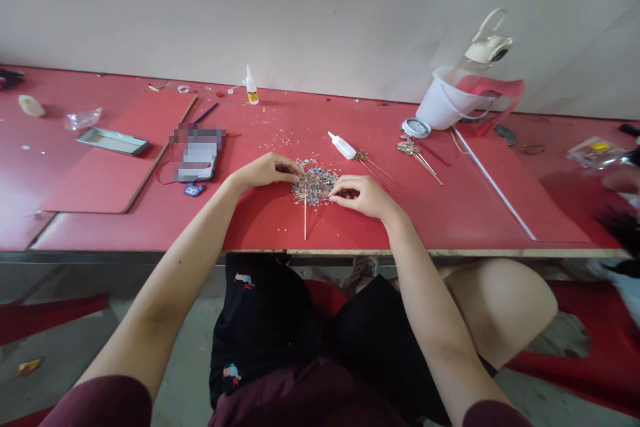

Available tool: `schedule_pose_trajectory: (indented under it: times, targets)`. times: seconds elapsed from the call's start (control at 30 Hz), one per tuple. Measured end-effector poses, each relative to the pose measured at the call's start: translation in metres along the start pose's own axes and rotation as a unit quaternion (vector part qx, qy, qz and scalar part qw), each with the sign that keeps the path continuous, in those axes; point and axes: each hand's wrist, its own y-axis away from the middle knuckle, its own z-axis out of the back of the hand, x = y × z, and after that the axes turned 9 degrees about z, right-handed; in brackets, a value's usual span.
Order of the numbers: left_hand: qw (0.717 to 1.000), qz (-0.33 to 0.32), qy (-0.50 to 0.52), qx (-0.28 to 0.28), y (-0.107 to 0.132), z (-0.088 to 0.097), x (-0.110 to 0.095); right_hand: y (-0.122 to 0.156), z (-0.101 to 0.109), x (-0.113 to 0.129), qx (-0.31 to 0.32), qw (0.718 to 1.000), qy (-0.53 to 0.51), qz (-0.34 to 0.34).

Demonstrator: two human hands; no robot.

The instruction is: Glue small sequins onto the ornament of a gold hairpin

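My left hand (273, 170) pinches the ornate head of a gold hairpin (305, 213), whose long prong points down toward the table's front edge. Beneath it spreads a pile of small, shiny multicoloured chips (320, 188). At the pile's right side, my right hand (361, 195) has thumb and fingertips closed together, low over the chips. Whatever those fingertips hold is too small to make out. Just behind that hand lie a white glue bottle (343, 146) on its side and a second gold hairpin (373, 165). Farther right is a hairpin with a chip-covered head (411, 149).
Along the back stand an upright glue bottle (251, 88) and a white bucket (439, 100) with a drinking bottle (483, 53) in it. A phone (199, 155), a blue tag (193, 189) and a grey tray (113, 142) lie left. Another person's hand (620, 180) shows far right.
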Motion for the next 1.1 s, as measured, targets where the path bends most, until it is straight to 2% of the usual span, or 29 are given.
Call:
schedule_pose_trajectory:
  times: [1.1]
  targets:
    - [1.000, 0.010, -0.005, -0.005, 0.0012, -0.0001, -0.0028, -0.0006, -0.0011, -0.0012, -0.009, 1.000, -0.010, 0.000]
